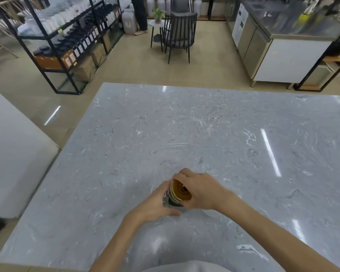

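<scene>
A small glass jar stands on the grey marbled surface, close to the person's edge of it and about midway across. Its gold metal lid sits on top, its face tipped toward the camera; whether it is screwed tight cannot be told.

The left hand wraps round the glass body from the jar's left, fingers curled round the far side and thumb lying along the surface at the near side. The right hand comes in from the jar's right and grips the lid, fingers curled over its far rim.

Left of the jar, past the surface's edge, lies a plain white block. Far beyond the jar, across the tan floor, stands a dark slatted chair. Beyond the jar to the left is a black-framed rack of dark bottles, and beyond it to the right a steel-topped cabinet.
</scene>
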`<state>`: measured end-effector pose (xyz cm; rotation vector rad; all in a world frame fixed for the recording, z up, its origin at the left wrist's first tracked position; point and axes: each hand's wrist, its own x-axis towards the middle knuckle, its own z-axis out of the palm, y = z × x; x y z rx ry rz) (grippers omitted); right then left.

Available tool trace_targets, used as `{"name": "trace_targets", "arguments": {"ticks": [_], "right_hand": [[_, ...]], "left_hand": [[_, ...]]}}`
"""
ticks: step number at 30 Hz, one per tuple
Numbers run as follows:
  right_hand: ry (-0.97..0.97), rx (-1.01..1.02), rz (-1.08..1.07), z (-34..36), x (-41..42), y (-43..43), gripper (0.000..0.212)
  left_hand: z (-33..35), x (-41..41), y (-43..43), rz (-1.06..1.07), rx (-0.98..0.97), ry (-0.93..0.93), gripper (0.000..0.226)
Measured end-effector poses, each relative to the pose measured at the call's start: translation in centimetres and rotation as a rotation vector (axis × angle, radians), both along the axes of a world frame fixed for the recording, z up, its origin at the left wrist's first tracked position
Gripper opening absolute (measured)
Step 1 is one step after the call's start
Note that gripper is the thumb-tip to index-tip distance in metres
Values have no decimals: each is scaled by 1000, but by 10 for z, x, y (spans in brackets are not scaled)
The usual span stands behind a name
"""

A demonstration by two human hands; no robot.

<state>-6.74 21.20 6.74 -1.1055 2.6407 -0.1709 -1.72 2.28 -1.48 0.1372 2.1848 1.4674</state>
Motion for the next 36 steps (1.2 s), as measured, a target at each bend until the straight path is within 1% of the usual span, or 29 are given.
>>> {"name": "trace_targets", "arguments": {"ticks": [2,7,9,11,13,17,20,21,23,26,30,33,36], "right_hand": [[46,67,33,-1,0,-5,72],[77,103,92,2,-2,-12,73],[13,-2,43,8,-4,-9,71],[-84,-193,-79,14,-9,2,69],[-143,-329,-172,22,-16,15,70],[-310,-392,-239,27,-24,28,70],[-428,-431,-236,23,-23,32,67],[-437,-416,-217,22,-21,32,66],[-371,-334,-157,17,-15,26,67],[-194,-212,-54,11,-4,8,71],[-15,-132,19,5,0,-7,72],[30,-48,52,0,-2,-14,72],[4,-29,82,-5,-4,-17,73]], "left_hand": [[-9,-2,5,60,19,32,89],[-21,-2,7,124,20,87,85],[-23,2,2,169,30,112,84],[-26,7,-6,249,74,136,83],[-23,9,-6,303,96,159,83],[-15,4,9,246,34,109,84],[-14,1,12,209,25,138,83],[-15,0,13,195,25,145,82],[-18,-1,13,190,18,150,80],[-22,0,13,230,26,128,81],[-23,-2,9,264,37,128,76],[-20,-5,5,260,16,134,80],[-25,-4,1,247,7,120,84]]}}
